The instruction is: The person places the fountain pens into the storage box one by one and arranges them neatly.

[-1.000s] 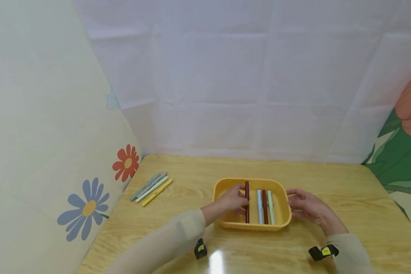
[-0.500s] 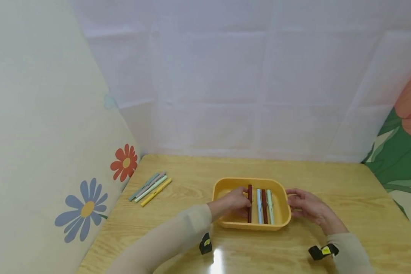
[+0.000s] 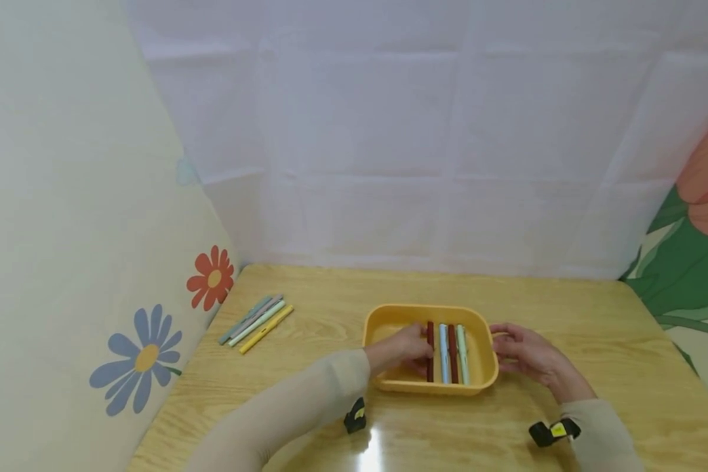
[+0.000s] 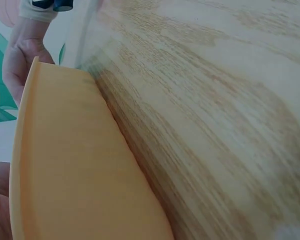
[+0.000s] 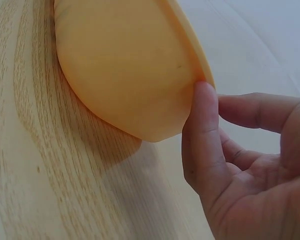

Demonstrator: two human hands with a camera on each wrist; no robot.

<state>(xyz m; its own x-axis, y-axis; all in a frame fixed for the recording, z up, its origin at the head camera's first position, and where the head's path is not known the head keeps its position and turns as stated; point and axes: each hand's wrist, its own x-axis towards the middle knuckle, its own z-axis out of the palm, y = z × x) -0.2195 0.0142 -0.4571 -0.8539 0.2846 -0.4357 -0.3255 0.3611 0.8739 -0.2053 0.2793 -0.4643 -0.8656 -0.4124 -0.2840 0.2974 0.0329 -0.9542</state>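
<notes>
A yellow tray [image 3: 401,388] stands on the table, its outer wall [image 4: 80,150] filling much of the left wrist view. Reaching inside it, my left hand [image 3: 406,345] holds a dark red pen [image 3: 430,351] upright along the tray's depth. To that pen's right lie a light blue pen [image 3: 444,354], a brownish red pen [image 3: 453,354] and a pale green pen [image 3: 463,354], side by side. My right hand [image 3: 528,354] is at the tray's right end; in the right wrist view its thumb and a finger [image 5: 205,115] pinch the rim. The left fingertips are mostly hidden.
Several pens lie in a slanted group at the table's left, among them a yellow pen [image 3: 267,330] and a pale green one [image 3: 256,324]. A white cloth [image 3: 360,164] hangs behind the wooden table [image 3: 324,301], and flower-printed panels border both sides.
My left hand has shifted slightly right and lowered the dark red pen, bringing it nearer the light blue pen. The right hand keeps its place at the tray's end.
</notes>
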